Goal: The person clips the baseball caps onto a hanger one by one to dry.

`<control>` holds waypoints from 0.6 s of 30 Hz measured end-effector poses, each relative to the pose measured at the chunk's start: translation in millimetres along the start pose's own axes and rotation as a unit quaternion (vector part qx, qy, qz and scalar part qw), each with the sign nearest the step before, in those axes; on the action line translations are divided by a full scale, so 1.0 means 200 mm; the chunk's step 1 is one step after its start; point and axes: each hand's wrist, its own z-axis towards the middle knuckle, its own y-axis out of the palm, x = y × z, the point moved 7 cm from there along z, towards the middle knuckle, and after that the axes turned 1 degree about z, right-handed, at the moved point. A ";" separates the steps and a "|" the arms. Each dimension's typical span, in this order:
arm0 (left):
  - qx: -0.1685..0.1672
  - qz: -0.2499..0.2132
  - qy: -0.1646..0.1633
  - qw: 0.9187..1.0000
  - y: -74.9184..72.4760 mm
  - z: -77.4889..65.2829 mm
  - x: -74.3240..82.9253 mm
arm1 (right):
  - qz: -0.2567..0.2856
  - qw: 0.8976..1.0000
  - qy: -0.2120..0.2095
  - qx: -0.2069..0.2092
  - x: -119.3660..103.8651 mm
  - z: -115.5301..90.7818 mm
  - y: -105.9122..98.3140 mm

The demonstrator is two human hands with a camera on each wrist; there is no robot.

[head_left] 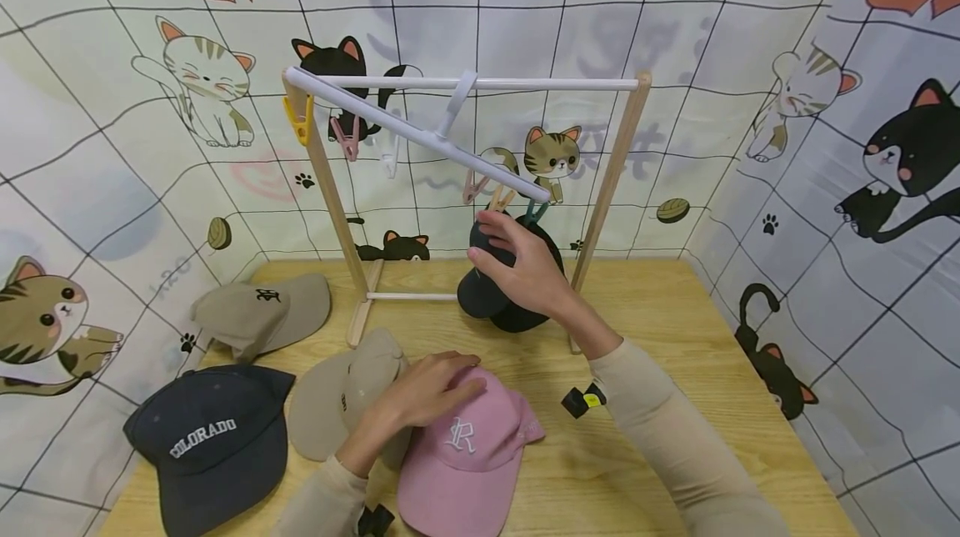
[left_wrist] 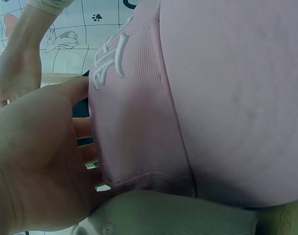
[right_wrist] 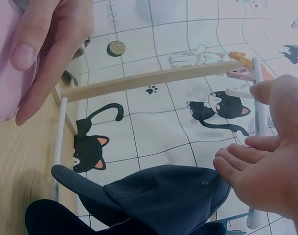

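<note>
A pink cap (head_left: 467,455) with a white embroidered letter lies at the front of the table. My left hand (head_left: 431,391) rests over its crown, thumb on the letter side and fingers extended along the top edge. Two dark caps (head_left: 480,293) hang overlapping from the low right end of a tilted white hanger (head_left: 420,135), below a peach clip (head_left: 501,198) and a green clip (head_left: 537,210). My right hand (head_left: 525,266) is spread in front of them, partly covering them. In the right wrist view its fingertips are beside the crown of a dark cap (right_wrist: 163,196).
The hanger hooks onto a wooden-legged rack with a white top bar (head_left: 555,84). Yellow (head_left: 298,120), pink (head_left: 347,138) and white clips hang at its left. A navy cap (head_left: 217,445), a beige cap (head_left: 322,404) and a tan cap (head_left: 262,312) lie on the table's left side.
</note>
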 end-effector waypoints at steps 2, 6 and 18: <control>0.007 0.000 -0.004 1.000 -0.01 0.00 0.00 | 0.007 1.000 0.001 -0.001 0.00 0.01 0.00; 0.023 0.015 -0.005 1.000 -0.03 0.00 -0.01 | 0.018 1.000 0.010 -0.002 0.00 0.02 0.01; 0.044 -0.005 -0.011 0.999 -0.03 0.01 -0.03 | 0.056 0.998 0.036 -0.003 0.01 0.05 0.03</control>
